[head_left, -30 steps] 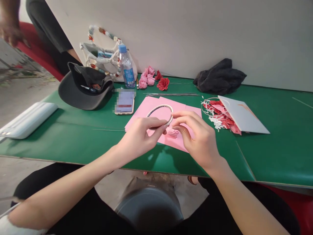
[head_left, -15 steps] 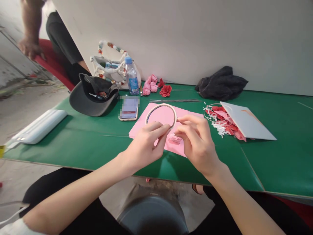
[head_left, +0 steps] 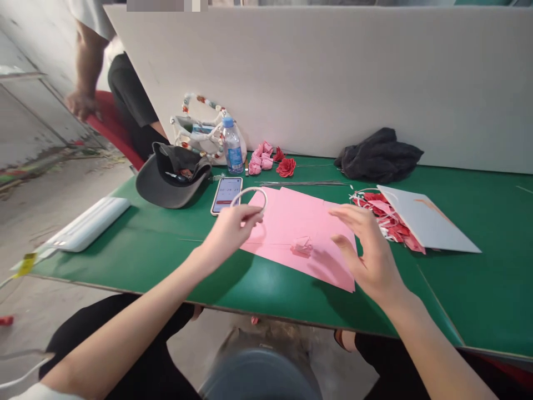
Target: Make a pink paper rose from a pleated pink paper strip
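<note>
Pale ring (head_left: 249, 189) clamped by fingers of the left hand (head_left: 231, 229) above a pink paper sheet (head_left: 291, 214); right hand (head_left: 368, 250) empty, fingers apart. A slackened grip could see it dropped on the phone (head_left: 226, 195) beside the sheet.

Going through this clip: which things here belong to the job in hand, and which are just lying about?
Job in hand: left hand gripping a pale hoop; open right hand; pink paper sheets; small pink paper flower; probably thin wires, red paper flower, red paper strips.

Lying about: phone, black cap, water bottle, beaded bag, dark cloth.
</note>
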### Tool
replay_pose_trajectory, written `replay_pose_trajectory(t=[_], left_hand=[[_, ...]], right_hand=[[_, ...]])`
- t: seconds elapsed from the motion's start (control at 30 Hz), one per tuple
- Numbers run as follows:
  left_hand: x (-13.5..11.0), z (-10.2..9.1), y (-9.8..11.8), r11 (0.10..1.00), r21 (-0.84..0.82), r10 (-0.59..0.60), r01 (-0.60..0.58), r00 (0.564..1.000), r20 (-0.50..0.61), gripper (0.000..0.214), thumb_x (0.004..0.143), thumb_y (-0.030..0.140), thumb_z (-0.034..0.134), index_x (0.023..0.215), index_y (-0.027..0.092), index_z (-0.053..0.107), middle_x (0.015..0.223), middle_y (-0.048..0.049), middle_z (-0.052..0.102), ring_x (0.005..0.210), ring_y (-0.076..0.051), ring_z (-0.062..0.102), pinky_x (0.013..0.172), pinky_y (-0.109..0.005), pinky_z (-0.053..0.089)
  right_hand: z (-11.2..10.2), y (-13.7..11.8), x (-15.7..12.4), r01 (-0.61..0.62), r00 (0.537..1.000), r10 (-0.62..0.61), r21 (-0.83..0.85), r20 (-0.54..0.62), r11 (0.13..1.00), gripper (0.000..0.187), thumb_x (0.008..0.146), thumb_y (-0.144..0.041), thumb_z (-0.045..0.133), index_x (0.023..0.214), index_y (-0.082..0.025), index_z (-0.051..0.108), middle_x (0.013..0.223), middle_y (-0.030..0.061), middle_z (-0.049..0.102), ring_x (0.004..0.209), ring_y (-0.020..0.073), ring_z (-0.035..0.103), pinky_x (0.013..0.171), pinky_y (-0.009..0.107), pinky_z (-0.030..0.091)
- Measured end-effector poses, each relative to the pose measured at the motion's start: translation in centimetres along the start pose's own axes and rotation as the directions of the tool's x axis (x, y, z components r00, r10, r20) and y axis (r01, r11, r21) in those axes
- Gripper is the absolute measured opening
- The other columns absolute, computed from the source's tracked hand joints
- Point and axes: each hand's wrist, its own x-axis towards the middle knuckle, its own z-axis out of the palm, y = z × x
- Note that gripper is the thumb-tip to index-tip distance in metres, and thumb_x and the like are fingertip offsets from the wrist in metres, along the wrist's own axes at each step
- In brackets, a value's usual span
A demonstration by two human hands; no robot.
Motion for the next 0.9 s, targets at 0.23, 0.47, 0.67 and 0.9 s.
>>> replay_pose_trajectory(t=[0.23, 0.47, 0.67, 0.9], left_hand=[[-0.2, 3.0, -2.3, 0.996, 0.069, 0.053, -0.062, 0.989, 0.137, 0.023, 0.093, 0.019, 0.051, 0.085, 0.016, 0.072, 0.078, -0.0062, 0.068, 0.074, -0.02, 0.062, 0.072, -0.029, 0.046], [-0.2, 3.6, -3.6, 0.994, 0.094, 0.04, -0.056, 0.986, 0.164, 0.023, 0.092, 0.014, 0.052, 0.093, 0.015, 0.074, 0.093, -0.0123, 0.066, 0.089, -0.026, 0.064, 0.081, -0.035, 0.048], [-0.2, 3.6, -4.2, 0.995, 0.083, 0.046, -0.063, 0.98, 0.194, 0.017, 0.089, 0.015, 0.058, 0.093, 0.016, 0.075, 0.094, -0.0117, 0.067, 0.095, -0.027, 0.063, 0.086, -0.037, 0.049], [0.1, 2.2, 0.3, 0.998, -0.032, 0.067, -0.061, 0.97, 0.233, 0.034, 0.1, 0.032, 0.045, 0.118, 0.017, 0.069, 0.118, -0.0128, 0.069, 0.112, -0.025, 0.063, 0.097, -0.037, 0.048]], right_hand=[[2.1, 1.2, -0.6, -0.421, 0.828, 0.412, -0.065, 0.38, 0.905, 0.088, 0.088, -0.042, 0.066, 0.157, -0.032, 0.012, 0.133, 0.0153, 0.062, 0.123, 0.0314, 0.062, 0.099, 0.058, 0.05], [4.1, 2.1, -0.9, -0.468, 0.809, 0.43, -0.002, 0.402, 0.884, 0.079, 0.088, -0.043, 0.065, 0.153, -0.027, 0.025, 0.119, 0.0117, 0.069, 0.109, 0.0269, 0.068, 0.099, 0.051, 0.052], [4.0, 2.4, -0.9, -0.421, 0.861, 0.358, 0.112, 0.36, 0.9, 0.067, 0.09, -0.03, 0.063, 0.15, -0.025, 0.033, 0.111, 0.0081, 0.07, 0.109, 0.023, 0.068, 0.102, 0.047, 0.051], [3.1, 1.8, -0.8, -0.306, 0.946, 0.265, 0.24, 0.188, 0.921, 0.065, 0.089, -0.03, 0.068, 0.147, -0.029, 0.04, 0.118, 0.007, 0.068, 0.108, 0.0206, 0.067, 0.102, 0.045, 0.052]])
